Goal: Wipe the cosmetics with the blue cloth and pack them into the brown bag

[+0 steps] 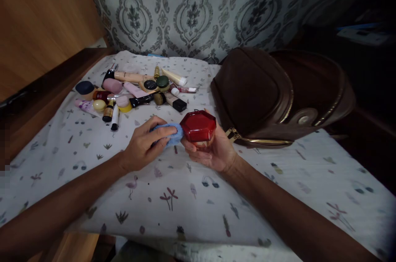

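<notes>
My right hand [216, 150] is wrapped round a jar with a glossy red, many-sided lid [198, 125]; below the lid its body looks clear and is partly hidden by my fingers. In my left hand [147, 142] a bunched light blue cloth [173, 133] is pinched, its right edge up against the side of the jar. Both hands are over the middle of the patterned sheet [192, 212]. Behind them and to the left lies a loose group of cosmetics, among them a black-capped tube [177, 103] and a green-lidded jar [162, 82].
A brown leather bag [256, 93] with gold zips lies close by my right hand. Wooden panelling [46, 18] rises at the left, and a grey damask curtain or wall covering [192, 10] stands at the back. The sheet's front edge is near me.
</notes>
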Motion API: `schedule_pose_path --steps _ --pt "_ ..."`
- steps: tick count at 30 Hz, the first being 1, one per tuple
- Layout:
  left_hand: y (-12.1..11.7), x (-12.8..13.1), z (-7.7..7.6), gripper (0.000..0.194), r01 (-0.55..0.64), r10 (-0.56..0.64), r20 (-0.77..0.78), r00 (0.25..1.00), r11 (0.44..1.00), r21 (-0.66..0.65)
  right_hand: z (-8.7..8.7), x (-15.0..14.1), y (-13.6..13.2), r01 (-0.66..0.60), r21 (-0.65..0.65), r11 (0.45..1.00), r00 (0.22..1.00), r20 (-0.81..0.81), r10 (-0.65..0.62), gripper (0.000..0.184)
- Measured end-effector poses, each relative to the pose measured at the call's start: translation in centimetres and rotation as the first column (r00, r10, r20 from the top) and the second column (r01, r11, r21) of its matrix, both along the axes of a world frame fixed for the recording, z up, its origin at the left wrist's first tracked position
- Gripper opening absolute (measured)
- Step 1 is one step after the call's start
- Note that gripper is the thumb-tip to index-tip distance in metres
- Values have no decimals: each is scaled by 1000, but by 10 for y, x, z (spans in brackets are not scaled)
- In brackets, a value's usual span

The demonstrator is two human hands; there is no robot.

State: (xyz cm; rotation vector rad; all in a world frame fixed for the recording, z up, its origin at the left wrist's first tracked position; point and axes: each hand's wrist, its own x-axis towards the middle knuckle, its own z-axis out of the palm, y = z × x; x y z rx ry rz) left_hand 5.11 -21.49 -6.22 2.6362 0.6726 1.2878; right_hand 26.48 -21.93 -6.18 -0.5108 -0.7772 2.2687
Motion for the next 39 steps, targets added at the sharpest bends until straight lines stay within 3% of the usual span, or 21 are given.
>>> schedule_pose_path --steps 6,10,15,23,30,39 --pt "-2 2 1 24 -4 6 36 999 999 -49 1 2 0 50 -20 999 995 91 -48 68" --pt "-2 2 -2 22 -25 30 56 998 996 -86 2 3 -1 207 -52 977 954 230 -190 68" --pt "-1 2 -5 24 -60 64 31 997 992 -108 -2 5 -1 338 8 941 884 340 -320 63" --pt "2 1 -6 26 -47 55 51 997 987 -154 -3 3 -4 124 312 942 905 354 -236 67" --pt "6 -2 -4 27 -27 52 146 988 985 -170 -4 1 -2 170 432 886 856 380 -349 59" --pt "9 -5 -5 30 -53 59 57 997 994 -92 -8 -7 -3 150 599 787 772 427 -472 52"
